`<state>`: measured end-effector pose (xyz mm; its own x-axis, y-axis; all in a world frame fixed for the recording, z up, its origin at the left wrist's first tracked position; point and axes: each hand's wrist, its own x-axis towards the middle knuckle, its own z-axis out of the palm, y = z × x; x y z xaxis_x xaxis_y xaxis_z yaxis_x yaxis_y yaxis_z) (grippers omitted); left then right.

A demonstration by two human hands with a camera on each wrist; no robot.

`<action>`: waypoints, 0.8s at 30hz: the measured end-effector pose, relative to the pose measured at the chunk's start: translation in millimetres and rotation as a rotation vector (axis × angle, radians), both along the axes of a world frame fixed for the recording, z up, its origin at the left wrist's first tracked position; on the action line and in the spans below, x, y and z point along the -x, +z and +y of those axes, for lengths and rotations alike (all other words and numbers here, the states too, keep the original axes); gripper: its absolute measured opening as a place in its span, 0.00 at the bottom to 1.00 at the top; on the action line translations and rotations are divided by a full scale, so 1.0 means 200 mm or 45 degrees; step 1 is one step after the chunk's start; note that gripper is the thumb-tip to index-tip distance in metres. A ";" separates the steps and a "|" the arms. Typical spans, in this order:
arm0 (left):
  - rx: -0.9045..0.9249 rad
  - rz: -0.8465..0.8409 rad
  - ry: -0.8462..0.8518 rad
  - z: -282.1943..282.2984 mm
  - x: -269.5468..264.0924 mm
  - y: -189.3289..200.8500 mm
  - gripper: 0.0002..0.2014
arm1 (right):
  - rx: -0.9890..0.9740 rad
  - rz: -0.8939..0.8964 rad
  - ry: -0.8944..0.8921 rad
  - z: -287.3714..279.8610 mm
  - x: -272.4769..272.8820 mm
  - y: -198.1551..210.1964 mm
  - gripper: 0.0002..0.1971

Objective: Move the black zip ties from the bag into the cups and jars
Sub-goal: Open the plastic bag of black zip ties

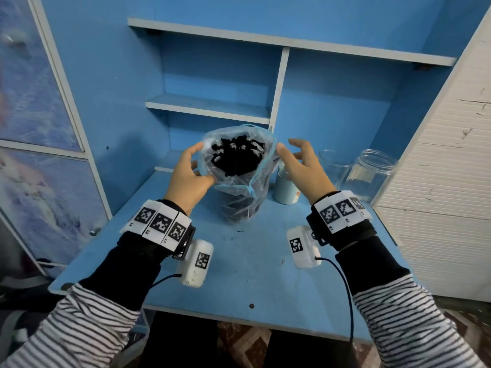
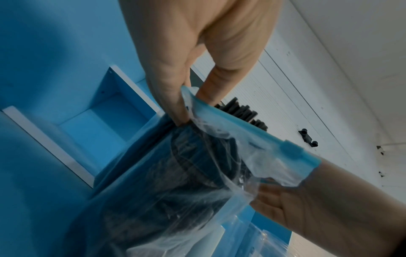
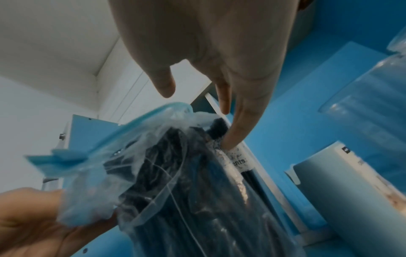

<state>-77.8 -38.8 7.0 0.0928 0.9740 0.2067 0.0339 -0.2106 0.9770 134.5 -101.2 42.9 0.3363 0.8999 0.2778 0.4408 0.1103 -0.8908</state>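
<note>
A clear plastic bag (image 1: 239, 197) with a blue zip rim stands upright on the blue desk (image 1: 239, 261), its mouth open. Black zip ties (image 1: 236, 158) fill it to the top. My left hand (image 1: 196, 166) pinches the left side of the rim; in the left wrist view thumb and finger (image 2: 175, 104) squeeze the plastic. My right hand (image 1: 289, 152) is at the right side of the rim with its fingers spread. One fingertip (image 3: 230, 139) touches the bag wall. To the right stand a pale blue cup (image 1: 285, 189), a clear cup (image 1: 334, 163) and a clear jar (image 1: 372, 173).
Blue shelves (image 1: 207, 107) rise behind the desk. A white ribbed cabinet (image 1: 438, 181) stands close on the right and a patterned cupboard (image 1: 39, 168) on the left. A small black scrap (image 1: 240, 231) lies on the desk in front of the bag.
</note>
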 end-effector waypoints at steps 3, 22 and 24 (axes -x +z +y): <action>-0.033 0.023 -0.035 0.01 -0.04 0.00 0.35 | 0.133 0.195 0.023 0.04 0.00 0.01 0.24; 0.086 -0.229 -0.265 -0.02 -0.01 -0.05 0.31 | 0.042 0.065 0.104 -0.03 0.02 0.00 0.11; 0.098 -0.249 -0.323 -0.04 -0.01 -0.04 0.30 | 0.032 0.094 0.112 -0.04 0.03 0.00 0.06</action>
<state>-75.7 -47.4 -0.9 0.3004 0.9383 0.1713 -0.2003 -0.1135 0.9731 129.0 -109.2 42.1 0.2742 0.9332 0.2322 0.3638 0.1229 -0.9233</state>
